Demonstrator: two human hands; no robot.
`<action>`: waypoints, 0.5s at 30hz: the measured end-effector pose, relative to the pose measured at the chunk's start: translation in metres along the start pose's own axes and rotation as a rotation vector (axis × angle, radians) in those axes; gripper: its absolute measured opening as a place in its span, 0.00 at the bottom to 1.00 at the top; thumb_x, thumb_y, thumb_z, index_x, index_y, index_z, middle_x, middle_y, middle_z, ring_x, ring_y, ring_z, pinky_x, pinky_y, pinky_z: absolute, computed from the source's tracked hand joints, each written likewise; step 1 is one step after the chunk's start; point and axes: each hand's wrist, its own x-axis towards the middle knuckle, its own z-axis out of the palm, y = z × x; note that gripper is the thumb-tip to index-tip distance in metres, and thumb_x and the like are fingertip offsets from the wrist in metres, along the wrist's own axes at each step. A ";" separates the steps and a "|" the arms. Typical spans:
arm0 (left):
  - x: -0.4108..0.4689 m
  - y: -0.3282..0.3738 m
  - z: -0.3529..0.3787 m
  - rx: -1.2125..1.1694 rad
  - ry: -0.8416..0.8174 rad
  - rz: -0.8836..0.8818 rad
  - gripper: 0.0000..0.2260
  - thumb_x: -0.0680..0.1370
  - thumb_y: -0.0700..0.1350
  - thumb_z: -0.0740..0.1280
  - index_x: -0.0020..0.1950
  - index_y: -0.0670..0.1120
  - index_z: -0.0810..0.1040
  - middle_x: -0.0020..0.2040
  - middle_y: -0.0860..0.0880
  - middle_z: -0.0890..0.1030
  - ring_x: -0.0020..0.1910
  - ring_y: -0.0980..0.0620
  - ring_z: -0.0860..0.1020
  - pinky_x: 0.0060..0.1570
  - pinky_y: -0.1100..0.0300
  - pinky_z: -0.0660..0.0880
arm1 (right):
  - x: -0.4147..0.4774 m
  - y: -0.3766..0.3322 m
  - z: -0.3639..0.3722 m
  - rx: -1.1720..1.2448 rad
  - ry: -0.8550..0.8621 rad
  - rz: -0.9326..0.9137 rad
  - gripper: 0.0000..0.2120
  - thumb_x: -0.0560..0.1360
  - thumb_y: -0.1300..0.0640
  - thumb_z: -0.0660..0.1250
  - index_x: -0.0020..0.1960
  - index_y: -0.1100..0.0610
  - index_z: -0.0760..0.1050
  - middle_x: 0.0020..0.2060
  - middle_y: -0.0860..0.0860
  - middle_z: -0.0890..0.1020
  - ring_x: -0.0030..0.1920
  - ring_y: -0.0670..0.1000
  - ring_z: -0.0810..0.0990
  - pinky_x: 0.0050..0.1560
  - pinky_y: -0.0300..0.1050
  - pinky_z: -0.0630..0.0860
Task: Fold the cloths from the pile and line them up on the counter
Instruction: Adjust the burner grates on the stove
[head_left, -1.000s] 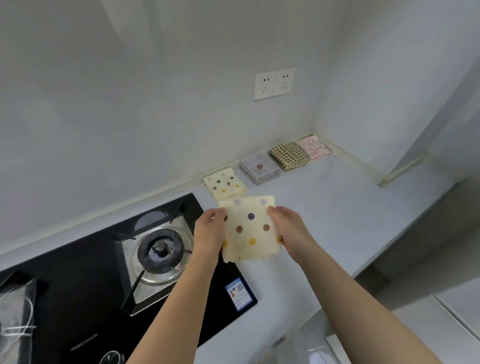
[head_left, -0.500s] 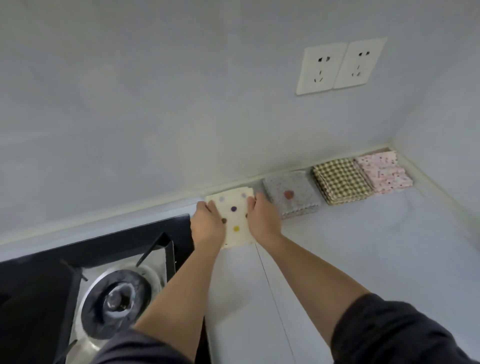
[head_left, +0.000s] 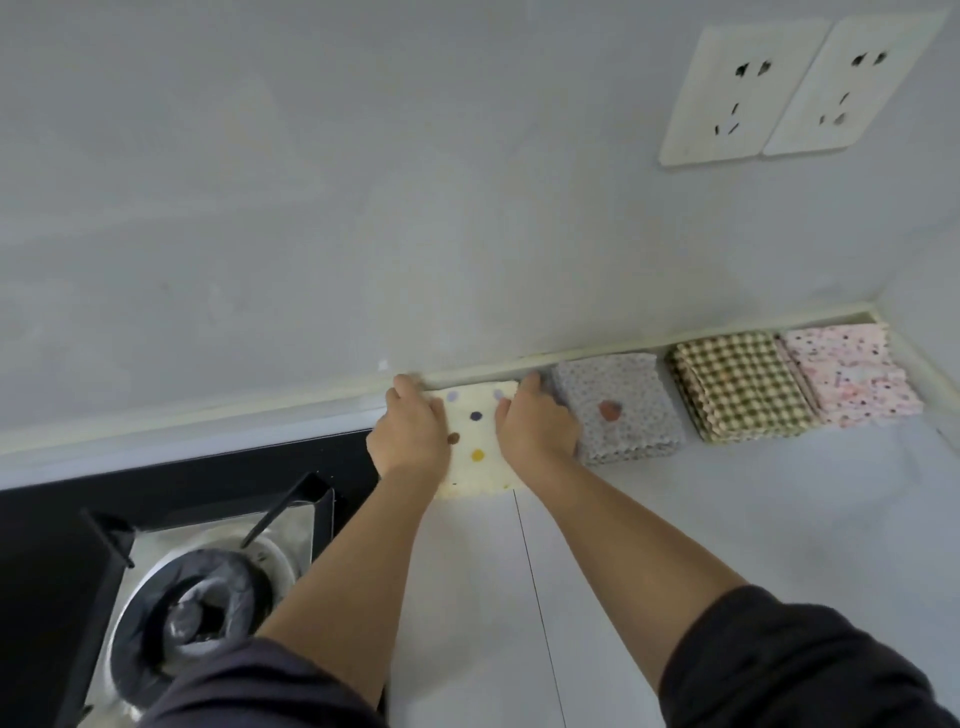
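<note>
Four lots of folded cloth stood in one row on the pale counter (head_left: 727, 519), all to the right of the black glass hob (head_left: 208, 467) and against the foot of the wall. Nearest the hob lay the cream square cloth with coloured polka dots (head_left: 475, 447), just beside the hob's right edge. Next out from the hob came one grey flower-print stack with a reddish spot (head_left: 623, 410), then one brown-and-cream checked stack (head_left: 743, 384), and farthest from the hob one pink speckled stack (head_left: 852, 374) in the corner. One round steel burner (head_left: 202, 613) showed on the hob. Two white wall sockets (head_left: 737, 88) sat high up, well to the right of the hob.

Two bare hands were at work, both forearms reaching forward from dark sleeves. The left grip (head_left: 410, 436) was curled round the dotted cloth's hob-side edge, thumb on top. The right grip (head_left: 535, 431) held the opposite edge the same way, touching the grey stack (fingertips blurred at the far corners).
</note>
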 end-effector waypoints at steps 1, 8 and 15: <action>-0.004 -0.002 -0.005 -0.015 0.015 0.030 0.11 0.82 0.49 0.54 0.56 0.42 0.63 0.51 0.46 0.73 0.37 0.45 0.73 0.31 0.55 0.64 | -0.005 0.002 -0.005 0.000 0.056 -0.071 0.18 0.80 0.54 0.55 0.67 0.61 0.63 0.56 0.57 0.77 0.52 0.58 0.79 0.39 0.47 0.69; -0.077 -0.051 -0.061 -0.238 0.032 0.224 0.11 0.79 0.46 0.60 0.60 0.44 0.68 0.56 0.50 0.72 0.46 0.49 0.75 0.37 0.58 0.66 | -0.084 -0.004 -0.029 0.118 0.314 -0.439 0.15 0.67 0.65 0.68 0.54 0.60 0.75 0.48 0.56 0.79 0.44 0.58 0.79 0.36 0.45 0.72; -0.165 -0.167 -0.135 -0.406 0.037 0.340 0.06 0.79 0.47 0.61 0.54 0.48 0.73 0.50 0.53 0.75 0.48 0.55 0.74 0.45 0.60 0.70 | -0.222 -0.069 -0.028 0.323 0.199 -0.548 0.14 0.75 0.63 0.63 0.60 0.59 0.73 0.56 0.52 0.77 0.50 0.51 0.78 0.46 0.40 0.72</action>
